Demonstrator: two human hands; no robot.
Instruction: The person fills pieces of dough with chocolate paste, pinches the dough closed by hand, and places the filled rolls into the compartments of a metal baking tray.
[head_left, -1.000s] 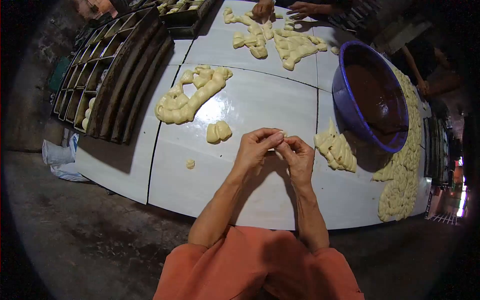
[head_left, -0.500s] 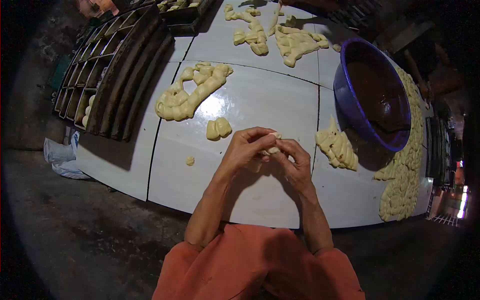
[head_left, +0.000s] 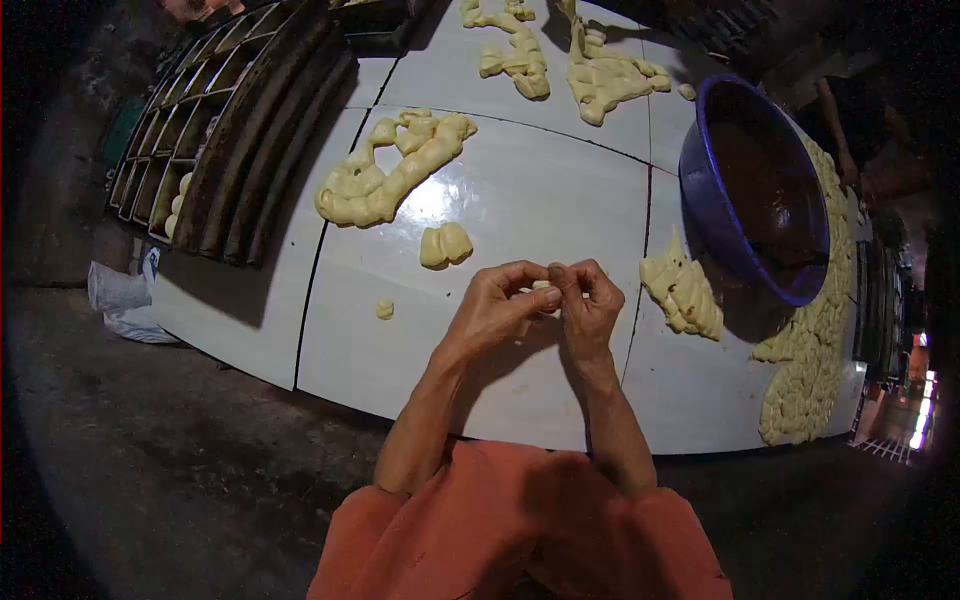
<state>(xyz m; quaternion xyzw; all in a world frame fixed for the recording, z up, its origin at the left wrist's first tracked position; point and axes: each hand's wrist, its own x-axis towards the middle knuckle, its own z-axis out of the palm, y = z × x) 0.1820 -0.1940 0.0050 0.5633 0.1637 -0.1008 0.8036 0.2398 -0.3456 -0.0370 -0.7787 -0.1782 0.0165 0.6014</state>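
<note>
My left hand (head_left: 505, 300) and my right hand (head_left: 590, 302) meet above the white tabletop (head_left: 540, 185), thumbs and fingers pinched round a small piece of pale dough (head_left: 541, 287). Much of that piece is hidden by the fingers. Left of my hands lie two joined dough lumps (head_left: 446, 245) and a tiny dough ball (head_left: 384, 309). A larger cluster of dough pieces (head_left: 385, 190) lies beyond them. To the right of my right hand sits a flattish dough piece with dark specks (head_left: 682, 290).
A blue basin (head_left: 715, 215) with dark brown contents stands at the right, beside a long sheet of dough pieces (head_left: 805, 390). Stacked wooden compartment trays (head_left: 270, 150) stand at the left. More dough (head_left: 610, 80) lies at the back. Part of another person's arm (head_left: 835, 125) shows at upper right.
My hands have closed in, and the fingers of my right hand have risen and now touch those of my left. The view has shifted slightly.
</note>
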